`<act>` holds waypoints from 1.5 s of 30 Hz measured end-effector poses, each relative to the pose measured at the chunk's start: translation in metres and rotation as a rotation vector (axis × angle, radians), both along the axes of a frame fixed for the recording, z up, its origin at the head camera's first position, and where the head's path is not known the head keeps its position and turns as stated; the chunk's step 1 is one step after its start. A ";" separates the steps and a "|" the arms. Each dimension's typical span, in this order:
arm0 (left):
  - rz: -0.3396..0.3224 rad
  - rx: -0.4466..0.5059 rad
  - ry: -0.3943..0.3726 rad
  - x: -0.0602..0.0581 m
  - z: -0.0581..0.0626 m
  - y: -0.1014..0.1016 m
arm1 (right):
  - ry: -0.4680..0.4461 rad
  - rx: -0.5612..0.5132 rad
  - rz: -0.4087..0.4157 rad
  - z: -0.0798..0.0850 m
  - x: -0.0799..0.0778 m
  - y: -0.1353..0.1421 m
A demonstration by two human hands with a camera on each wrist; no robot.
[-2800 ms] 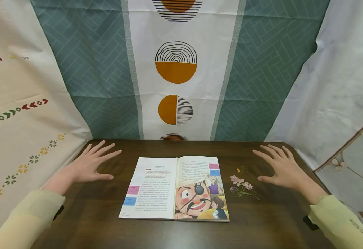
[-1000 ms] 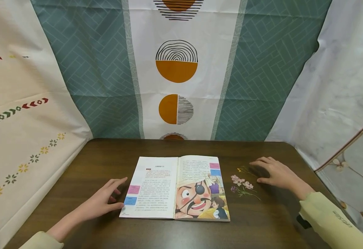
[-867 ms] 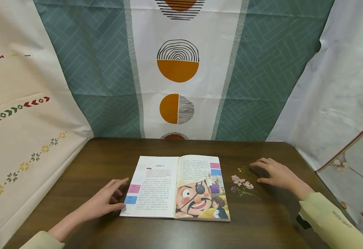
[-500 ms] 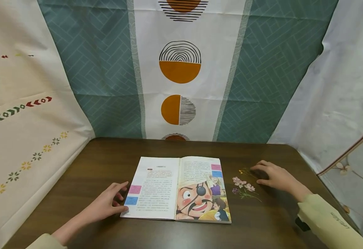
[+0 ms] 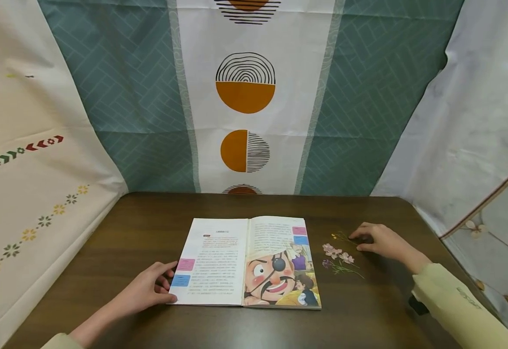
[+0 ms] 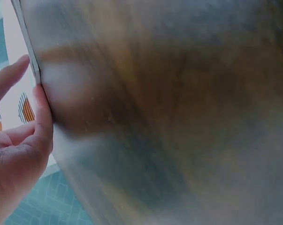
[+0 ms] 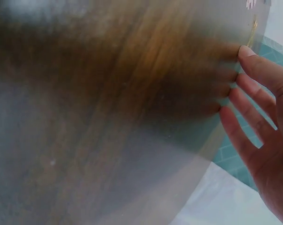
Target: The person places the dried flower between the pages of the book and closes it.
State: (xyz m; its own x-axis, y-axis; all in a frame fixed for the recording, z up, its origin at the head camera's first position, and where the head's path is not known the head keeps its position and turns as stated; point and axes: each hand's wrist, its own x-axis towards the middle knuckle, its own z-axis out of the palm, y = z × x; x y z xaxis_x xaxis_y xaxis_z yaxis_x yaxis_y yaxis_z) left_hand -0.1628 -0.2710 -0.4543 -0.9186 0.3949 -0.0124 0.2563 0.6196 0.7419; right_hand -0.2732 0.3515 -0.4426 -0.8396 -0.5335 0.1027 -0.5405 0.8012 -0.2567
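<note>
An open illustrated book lies on the table. My left hand is at its lower left corner, thumb over the page and the other fingers bent at the edge. In the left wrist view, the thumb and a finger of this hand meet the book's edge. On the right, my right hand has its fingertips down at the stem of a small yellow flower. The right wrist view shows this hand's fingers apart and gently bent, thumb by the stem.
Pink flowers and a purple flower with a green stem lie between the book and my right hand. The dark wooden table is bordered by patterned cloth behind and on both sides.
Both hands have come down from a spread pose above the table. My left hand has moved to the book's lower left corner, my right hand to the yellow flower's stem.
</note>
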 end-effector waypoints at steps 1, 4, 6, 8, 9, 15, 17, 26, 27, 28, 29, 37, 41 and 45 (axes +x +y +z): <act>-0.003 0.012 -0.012 0.000 0.000 -0.001 | 0.003 -0.005 -0.005 -0.001 -0.001 0.000; -0.021 0.043 -0.046 -0.001 -0.002 -0.005 | 0.030 -0.020 0.000 -0.003 -0.003 0.000; -0.043 0.060 -0.069 -0.002 -0.002 -0.008 | 0.054 -0.029 -0.004 -0.004 -0.004 0.000; -0.063 0.075 -0.096 -0.003 -0.001 -0.010 | 0.064 -0.036 -0.011 -0.004 -0.005 0.000; -0.071 0.084 -0.113 -0.004 -0.001 -0.011 | 0.067 -0.037 -0.017 -0.004 -0.005 0.001; -0.102 0.133 -0.194 -0.007 0.001 -0.013 | 0.055 -0.031 -0.032 -0.002 -0.010 0.004; -0.109 0.146 -0.204 -0.007 0.001 -0.013 | 0.051 -0.029 -0.042 -0.001 -0.013 0.005; -0.112 0.165 -0.205 -0.011 -0.002 -0.013 | 0.067 -0.027 -0.098 -0.002 -0.023 0.010; -0.115 0.164 -0.204 -0.012 -0.002 -0.013 | 0.067 -0.029 -0.097 -0.002 -0.023 0.010; -0.117 0.162 -0.203 -0.012 -0.003 -0.013 | 0.068 -0.030 -0.095 -0.003 -0.024 0.010; -0.119 0.160 -0.202 -0.012 -0.003 -0.013 | 0.070 -0.031 -0.092 -0.003 -0.024 0.010; -0.129 0.147 -0.198 -0.013 -0.001 -0.012 | 0.095 -0.033 -0.123 -0.006 -0.023 0.007; -0.136 0.139 -0.205 -0.014 0.002 -0.011 | 0.105 -0.036 -0.132 -0.006 -0.023 0.006; -0.138 0.135 -0.211 -0.015 0.002 -0.012 | 0.132 -0.020 -0.130 -0.006 -0.023 0.003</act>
State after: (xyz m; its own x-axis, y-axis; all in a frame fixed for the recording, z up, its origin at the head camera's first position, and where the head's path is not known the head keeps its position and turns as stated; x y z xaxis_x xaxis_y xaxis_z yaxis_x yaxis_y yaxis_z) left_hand -0.1773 -0.2835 -0.4520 -0.8385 0.5275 -0.1364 0.1625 0.4811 0.8615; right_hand -0.2959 0.3549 -0.4488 -0.8798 -0.4183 0.2258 -0.4629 0.8619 -0.2071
